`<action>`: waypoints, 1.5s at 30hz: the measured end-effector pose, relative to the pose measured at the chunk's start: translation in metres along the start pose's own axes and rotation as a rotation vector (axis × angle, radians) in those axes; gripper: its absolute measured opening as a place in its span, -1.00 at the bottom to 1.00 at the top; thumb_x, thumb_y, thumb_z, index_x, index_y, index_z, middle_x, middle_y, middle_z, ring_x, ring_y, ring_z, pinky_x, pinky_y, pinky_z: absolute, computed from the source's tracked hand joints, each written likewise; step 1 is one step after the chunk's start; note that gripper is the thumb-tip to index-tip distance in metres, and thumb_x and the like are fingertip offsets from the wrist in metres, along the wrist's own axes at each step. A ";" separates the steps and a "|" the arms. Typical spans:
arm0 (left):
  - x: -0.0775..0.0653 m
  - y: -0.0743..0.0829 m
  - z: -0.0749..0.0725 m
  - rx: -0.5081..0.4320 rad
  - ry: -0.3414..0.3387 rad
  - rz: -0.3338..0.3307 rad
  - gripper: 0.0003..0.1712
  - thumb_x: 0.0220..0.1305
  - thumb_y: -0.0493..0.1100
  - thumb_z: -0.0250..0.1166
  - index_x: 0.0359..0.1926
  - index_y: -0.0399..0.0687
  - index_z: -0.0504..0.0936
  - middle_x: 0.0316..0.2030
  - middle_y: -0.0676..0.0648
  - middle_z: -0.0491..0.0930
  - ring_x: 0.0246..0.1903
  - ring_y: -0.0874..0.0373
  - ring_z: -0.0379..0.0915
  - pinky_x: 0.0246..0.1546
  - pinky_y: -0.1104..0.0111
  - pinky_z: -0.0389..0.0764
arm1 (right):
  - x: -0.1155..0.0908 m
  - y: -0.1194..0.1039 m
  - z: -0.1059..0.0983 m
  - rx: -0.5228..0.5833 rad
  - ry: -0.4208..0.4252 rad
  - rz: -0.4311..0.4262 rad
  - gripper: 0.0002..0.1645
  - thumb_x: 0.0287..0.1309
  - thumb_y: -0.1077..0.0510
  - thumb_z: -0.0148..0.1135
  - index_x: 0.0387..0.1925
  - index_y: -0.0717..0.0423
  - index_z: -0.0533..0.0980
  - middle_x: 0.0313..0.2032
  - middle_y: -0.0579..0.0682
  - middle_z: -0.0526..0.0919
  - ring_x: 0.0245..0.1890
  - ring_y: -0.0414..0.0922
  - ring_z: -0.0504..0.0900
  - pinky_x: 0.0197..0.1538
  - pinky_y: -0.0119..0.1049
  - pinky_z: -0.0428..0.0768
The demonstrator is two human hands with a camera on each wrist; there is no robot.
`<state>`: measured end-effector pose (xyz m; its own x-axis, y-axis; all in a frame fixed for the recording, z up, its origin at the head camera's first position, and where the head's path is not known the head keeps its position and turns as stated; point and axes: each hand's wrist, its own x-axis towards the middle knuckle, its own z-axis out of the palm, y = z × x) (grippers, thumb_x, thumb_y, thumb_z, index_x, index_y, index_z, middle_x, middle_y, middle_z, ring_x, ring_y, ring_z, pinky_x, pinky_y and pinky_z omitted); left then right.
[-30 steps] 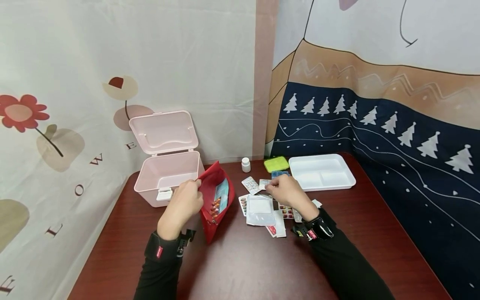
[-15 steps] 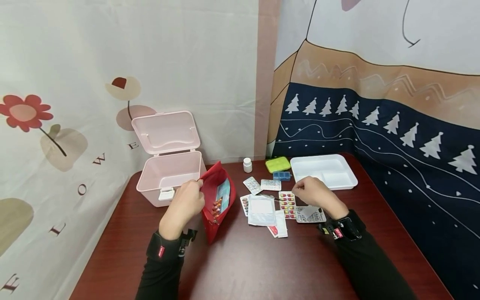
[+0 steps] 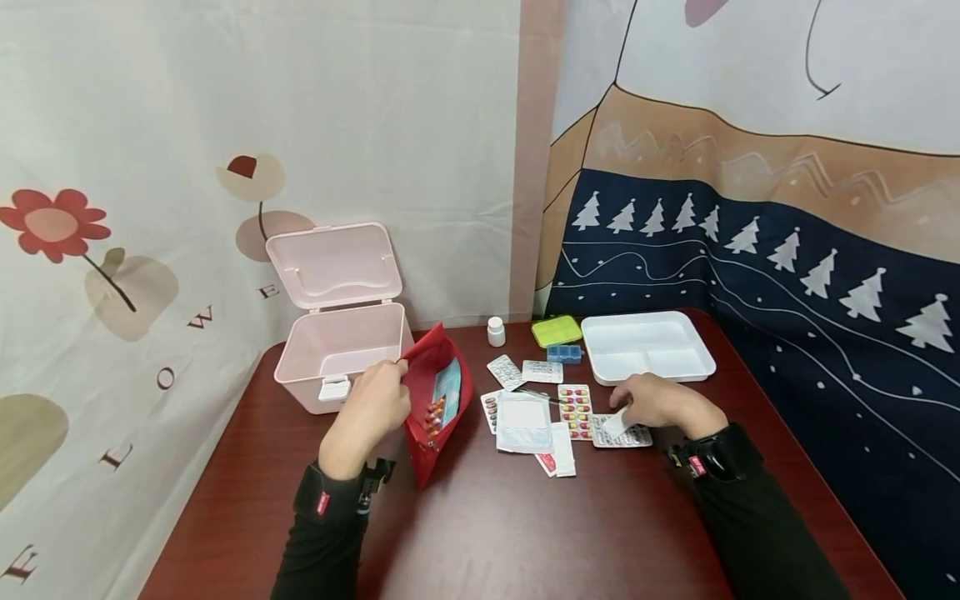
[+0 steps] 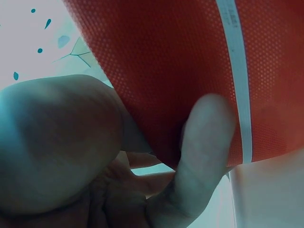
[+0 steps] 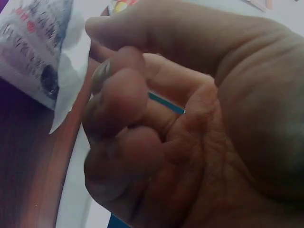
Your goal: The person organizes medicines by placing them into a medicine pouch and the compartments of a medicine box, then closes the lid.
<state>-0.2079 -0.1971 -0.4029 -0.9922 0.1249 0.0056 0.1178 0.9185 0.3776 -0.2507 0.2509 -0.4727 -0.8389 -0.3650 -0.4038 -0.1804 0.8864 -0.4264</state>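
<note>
My left hand [image 3: 375, 400] grips the upper left edge of a red zip pouch [image 3: 418, 367], which stands with its mouth spread. Inside the pouch show a light-blue packet [image 3: 447, 387] and orange capsules [image 3: 433, 415]. In the left wrist view, the thumb [image 4: 209, 137] presses on the pouch's red fabric [image 4: 156, 61]. My right hand [image 3: 660, 402] pinches a small white sachet [image 3: 616, 424] between thumb and finger, over a silver blister pack [image 3: 636, 437]. In the right wrist view, the sachet's white edge [image 5: 76, 61] meets the thumb tip; the other fingers are curled.
A pink box [image 3: 300, 379] with raised lid stands behind the pouch. Mid-table lie a red-and-yellow capsule blister [image 3: 575, 408], a clear packet [image 3: 522, 423] and several other packs. Behind are a white bottle [image 3: 496, 332], green case [image 3: 557, 331], blue pillbox [image 3: 564, 354] and white tray [image 3: 705, 364].
My right hand has moved right and toward me from the middle packs to the sachet, which is now tipped up in its fingers. The left hand and pouch have stayed in place.
</note>
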 end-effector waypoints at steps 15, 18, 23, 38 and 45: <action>0.000 -0.001 0.000 0.013 -0.001 0.010 -0.58 0.42 -0.36 0.16 0.23 -0.36 0.66 0.01 -0.30 0.71 -0.12 -0.10 0.59 -0.18 0.15 0.61 | 0.004 0.007 0.005 -0.024 0.065 -0.023 -0.93 0.18 0.20 0.45 -0.34 0.01 0.66 -0.38 -0.06 0.63 -0.36 -0.11 0.53 -0.25 -0.22 0.48; 0.000 -0.001 -0.001 0.013 -0.001 0.011 -0.59 0.42 -0.36 0.16 0.22 -0.36 0.66 0.00 -0.30 0.70 -0.13 -0.10 0.59 -0.18 0.15 0.61 | 0.003 0.007 0.005 -0.024 0.090 -0.043 -0.87 0.18 0.18 0.44 -0.44 -0.02 0.63 -0.47 -0.11 0.58 -0.41 -0.14 0.51 -0.27 -0.24 0.45; -0.001 0.000 -0.001 0.012 -0.005 0.006 -0.54 0.43 -0.36 0.16 0.29 -0.37 0.65 0.04 -0.32 0.71 -0.11 -0.11 0.60 -0.16 0.13 0.62 | -0.001 0.002 0.002 -0.002 0.075 -0.076 -0.83 0.28 0.17 0.42 -0.45 -0.04 0.63 -0.50 -0.15 0.52 -0.42 -0.18 0.48 -0.26 -0.27 0.43; -0.001 0.001 -0.001 0.019 -0.016 -0.011 -0.63 0.44 -0.36 0.16 0.19 -0.33 0.66 -0.03 -0.29 0.68 -0.21 -0.09 0.56 -0.28 0.20 0.54 | 0.003 -0.016 0.001 0.088 0.303 -0.196 -0.86 0.35 0.18 0.35 -0.35 -0.04 0.76 -0.55 -0.19 0.50 -0.48 -0.19 0.45 -0.33 -0.30 0.41; 0.000 0.000 -0.001 0.020 -0.005 0.001 -0.69 0.44 -0.36 0.15 0.11 -0.32 0.67 -0.08 -0.27 0.67 -0.23 -0.08 0.56 -0.26 0.17 0.55 | 0.004 -0.036 0.004 0.149 0.382 -0.184 -0.88 0.40 0.12 0.36 -0.26 -0.06 0.77 -0.30 -0.08 0.71 -0.39 -0.15 0.55 -0.25 -0.22 0.54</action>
<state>-0.2077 -0.1969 -0.4022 -0.9918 0.1281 0.0014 0.1200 0.9256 0.3589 -0.2456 0.2160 -0.4619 -0.9342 -0.3567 0.0057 -0.2920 0.7553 -0.5868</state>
